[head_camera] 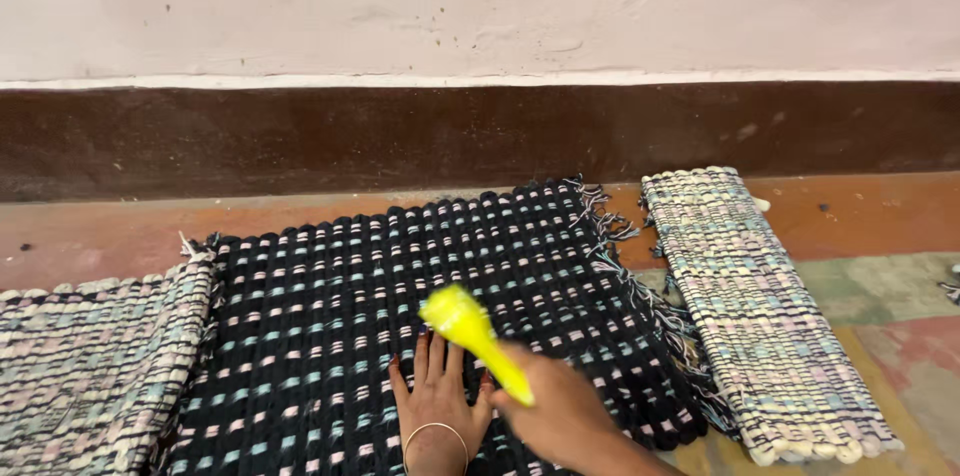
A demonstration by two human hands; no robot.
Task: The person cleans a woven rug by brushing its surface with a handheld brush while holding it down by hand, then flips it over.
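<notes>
Brush [470,334], bright yellow and blurred with motion, sits over the middle of the dark mat [400,296], its head up and left, its handle running down into the right hand [555,406]. That hand is closed around the handle; how the fingers wrap it is hidden by blur. The left hand [437,398] lies flat on the mat just beside the brush, fingers spread and pointing away from the person, gripping nothing, a thin bangle [436,433] at the wrist.

To do this step well, I judge the flat hand should press firmly so the weave does not ride up, and the strokes should run along the rows toward the fringe [625,256], not across it, so the loose threads do not snag.

The dark mat, black with pale blue and pink flecks, lies on the floor [870,226] near the wall [480,136]. A pale woven mat [765,316] lies just right of the fringe. Another pale mat [95,366] touches the dark one's left edge.

No container shows anywhere in view.
</notes>
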